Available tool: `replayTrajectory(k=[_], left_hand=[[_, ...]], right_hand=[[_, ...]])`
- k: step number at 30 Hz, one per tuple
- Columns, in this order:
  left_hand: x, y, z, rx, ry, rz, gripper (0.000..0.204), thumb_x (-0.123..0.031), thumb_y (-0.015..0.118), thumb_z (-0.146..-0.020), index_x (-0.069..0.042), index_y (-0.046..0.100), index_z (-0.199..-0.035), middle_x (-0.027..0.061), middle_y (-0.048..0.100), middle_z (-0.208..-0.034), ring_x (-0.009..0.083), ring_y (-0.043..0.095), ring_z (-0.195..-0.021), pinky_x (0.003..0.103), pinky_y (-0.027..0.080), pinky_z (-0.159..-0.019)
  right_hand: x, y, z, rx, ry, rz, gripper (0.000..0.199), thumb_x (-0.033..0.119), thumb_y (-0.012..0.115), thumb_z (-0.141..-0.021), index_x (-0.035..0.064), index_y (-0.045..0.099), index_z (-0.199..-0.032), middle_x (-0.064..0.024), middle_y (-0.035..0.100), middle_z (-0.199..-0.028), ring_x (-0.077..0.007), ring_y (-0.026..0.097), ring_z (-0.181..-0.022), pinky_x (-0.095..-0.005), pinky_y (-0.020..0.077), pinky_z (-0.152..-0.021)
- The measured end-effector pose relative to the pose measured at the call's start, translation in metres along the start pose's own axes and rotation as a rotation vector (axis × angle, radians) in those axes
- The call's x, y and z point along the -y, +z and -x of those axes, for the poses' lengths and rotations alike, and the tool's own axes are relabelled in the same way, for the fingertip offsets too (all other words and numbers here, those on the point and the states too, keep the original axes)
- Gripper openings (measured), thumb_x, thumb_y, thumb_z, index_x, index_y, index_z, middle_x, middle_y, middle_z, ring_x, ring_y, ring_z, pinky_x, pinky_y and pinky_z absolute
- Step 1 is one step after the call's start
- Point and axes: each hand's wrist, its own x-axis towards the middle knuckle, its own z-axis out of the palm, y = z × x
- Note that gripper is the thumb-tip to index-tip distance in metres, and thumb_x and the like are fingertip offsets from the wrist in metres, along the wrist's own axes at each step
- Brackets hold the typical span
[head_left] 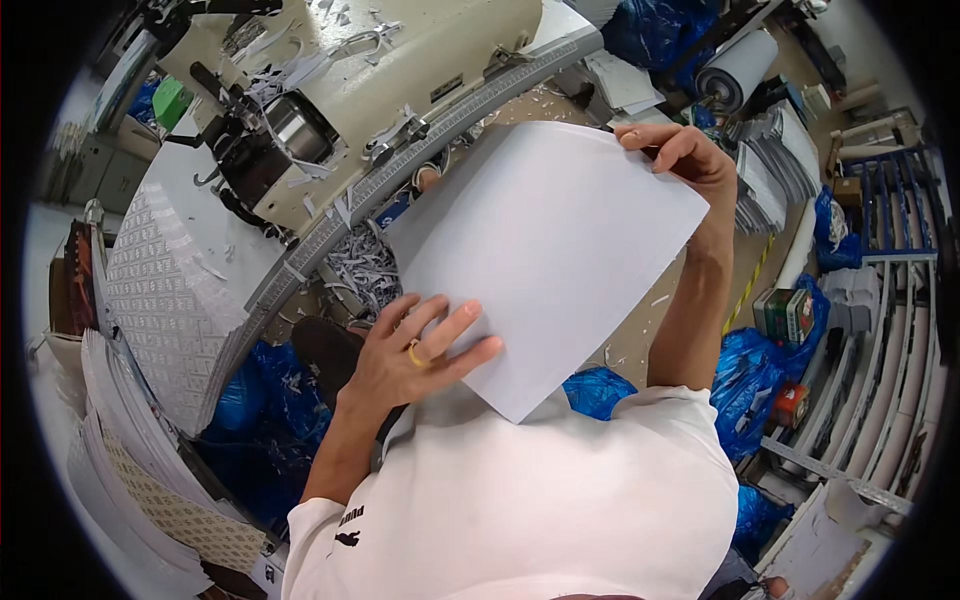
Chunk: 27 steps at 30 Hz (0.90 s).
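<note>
Centre frame, the sheet (560, 250) hangs slanted between two hands — the left hand (425, 350) fans its fingers across the lower-left edge, though whether it grips from behind can't be told; the right hand (695, 160) pinches near the upper-right corner. Opposite holds, presumably against sagging. Beyond, upper left, a ruler (450, 127) fronts the machine (455, 50), likely for measuring — shreds (365, 265) just below, blue bags (750, 380) at right, perhaps for waste.

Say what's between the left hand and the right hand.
White paper, in the head view: it spans from the left hand at its lower-left edge to the right hand at its upper-right edge.
</note>
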Motion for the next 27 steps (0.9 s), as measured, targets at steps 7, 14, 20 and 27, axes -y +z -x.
replayTrajectory(k=[7, 14, 20, 27], left_hand=[[0.012, -0.026, -0.001, 0.299, -0.497, 0.764, 0.091, -0.023, 0.082, -0.076, -0.015, 0.037, -0.154, 0.0134, 0.033, -0.158, 0.0345, 0.045, -0.136, 0.051, 0.034, -0.115], [0.042, -0.082, 0.007, 0.137, -0.244, 1.757, 0.122, -0.033, 0.089, -0.067, -0.001, 0.015, -0.158, 0.0241, 0.030, -0.159, 0.0376, 0.042, -0.140, 0.047, 0.031, -0.118], [0.054, -0.124, -0.006, -0.060, -0.661, 1.222, 0.104, -0.039, 0.087, -0.075, -0.004, 0.030, -0.155, 0.0225, 0.058, -0.137, 0.0356, 0.060, -0.122, 0.041, 0.048, -0.102], [0.051, -0.138, 0.025, 0.047, -0.928, 0.690, 0.045, -0.019, 0.077, -0.088, -0.002, 0.063, -0.128, 0.0114, 0.073, -0.111, 0.0223, 0.069, -0.099, 0.035, 0.055, -0.087]], right_hand=[[0.020, 0.036, -0.014, 0.176, -0.062, 0.378, 0.023, -0.005, 0.077, -0.075, 0.0029, 0.061, -0.090, -0.0108, 0.070, -0.099, -0.0232, 0.066, -0.092, -0.0386, 0.0540, -0.091], [0.032, 0.079, -0.031, 0.131, -0.073, 0.078, 0.016, -0.006, 0.073, -0.082, -0.0005, 0.061, -0.091, -0.0097, 0.068, -0.097, -0.0183, 0.063, -0.085, -0.0300, 0.0512, -0.081], [0.048, 0.134, -0.056, 0.421, -0.135, 0.324, 0.014, -0.005, 0.073, -0.084, -0.0031, 0.069, -0.097, -0.0050, 0.069, -0.085, -0.0126, 0.062, -0.073, -0.0239, 0.0473, -0.065], [0.020, 0.144, -0.071, 0.708, 0.079, 0.208, 0.020, -0.004, 0.075, -0.082, -0.0060, 0.068, -0.101, -0.0024, 0.067, -0.087, -0.0075, 0.058, -0.078, -0.0214, 0.0456, -0.067]])
